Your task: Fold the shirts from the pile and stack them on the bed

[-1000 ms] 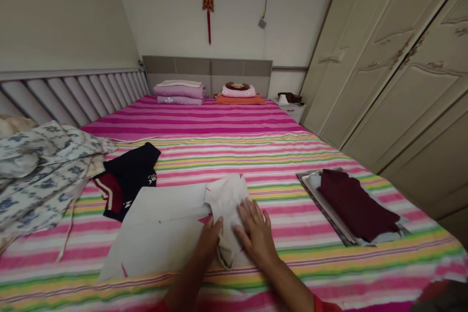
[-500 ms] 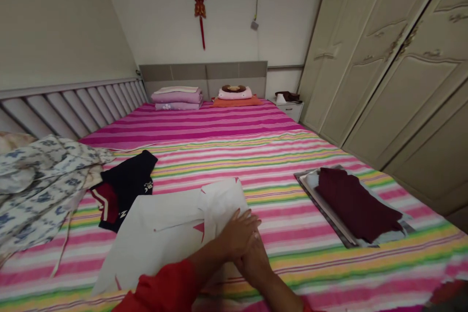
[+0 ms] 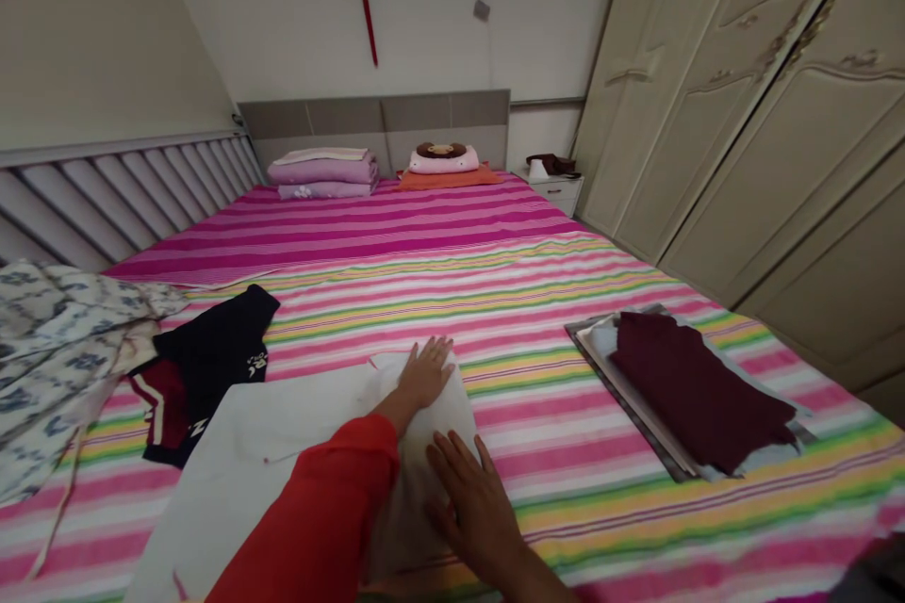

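A white garment with small red marks lies spread on the striped bed, its right side folded over. My left hand rests flat on the upper part of that fold, fingers spread. Nearer to me, my right hand is over the fold's right edge, its fingers apart and holding nothing. The red left sleeve hides part of the cloth. Left of the garment lies a black and dark red piece of clothing.
A stack topped by a maroon cloth lies at the right. Patterned white clothes are heaped at the left. Folded purple bedding and a pink pillow sit by the headboard. A wardrobe stands at the right.
My hands, one over the other before, are now apart. The left has moved up and left on the white cloth, the right lies lower with spread fingers. The view has shifted slightly.
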The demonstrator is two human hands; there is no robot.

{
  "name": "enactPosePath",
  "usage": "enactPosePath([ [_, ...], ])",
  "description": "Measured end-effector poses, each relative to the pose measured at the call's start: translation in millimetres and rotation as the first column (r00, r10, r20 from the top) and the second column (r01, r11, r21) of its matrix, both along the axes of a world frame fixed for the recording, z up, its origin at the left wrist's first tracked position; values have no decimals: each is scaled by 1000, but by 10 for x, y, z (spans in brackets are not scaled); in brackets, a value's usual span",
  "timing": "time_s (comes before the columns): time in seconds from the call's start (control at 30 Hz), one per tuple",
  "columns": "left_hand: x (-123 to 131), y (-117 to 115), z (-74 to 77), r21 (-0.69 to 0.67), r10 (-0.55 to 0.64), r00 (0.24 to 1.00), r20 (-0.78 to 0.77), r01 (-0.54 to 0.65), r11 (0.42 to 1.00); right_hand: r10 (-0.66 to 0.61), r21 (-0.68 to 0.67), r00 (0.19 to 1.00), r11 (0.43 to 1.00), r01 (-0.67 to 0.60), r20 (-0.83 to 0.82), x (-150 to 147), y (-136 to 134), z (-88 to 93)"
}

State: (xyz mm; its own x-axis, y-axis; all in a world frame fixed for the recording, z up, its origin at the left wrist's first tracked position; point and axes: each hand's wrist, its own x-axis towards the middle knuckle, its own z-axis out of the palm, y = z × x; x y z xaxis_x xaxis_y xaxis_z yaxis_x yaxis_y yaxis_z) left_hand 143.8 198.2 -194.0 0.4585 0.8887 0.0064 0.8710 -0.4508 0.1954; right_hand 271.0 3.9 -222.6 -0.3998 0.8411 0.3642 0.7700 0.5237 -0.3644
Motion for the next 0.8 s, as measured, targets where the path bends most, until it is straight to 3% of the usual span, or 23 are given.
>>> enactPosePath([
  [0.13, -74, 192, 144, -36, 184, 983, -13, -185, 982, 9, -7, 1000, 1000, -9, -5, 9, -4, 19],
  [0.23, -25, 68, 191, -35, 285, 958, -25, -285, 958, 12, -23, 1000, 1000, -12, -1, 4, -2, 6],
  [0.3, 58, -164, 149, 7, 225, 974, 10, -225, 974, 5, -21, 1000, 1000, -5, -6, 0, 0, -17],
  [0.37, 98, -420, 65, 67, 72, 996, 60, -76, 995, 0, -13, 1000, 1000, 0, -12, -2, 4, -43],
  [0.43, 14, -585, 7, 92, -24, 997, 70, 18, 996, 3, 1, 1000, 1000, -3, -16, -1, 9, -59],
  [0.53, -347, -536, 95, 10, 132, 991, 8, -132, 991, 6, 44, 1000, 999, -5, -15, 1, 14, -56],
  [0.63, -698, -306, 346, -36, 323, 946, -27, -324, 945, -12, 87, 1000, 996, 13, -10, -3, 15, -44],
  [0.73, -695, -316, 508, -23, 382, 924, -9, -382, 924, -27, 107, 1000, 994, 27, -1, -7, 18, -48],
  [0.8, -513, -553, 451, -7, 336, 941, 36, -336, 942, -28, 105, 1000, 994, 27, 9, -6, 23, -56],
])
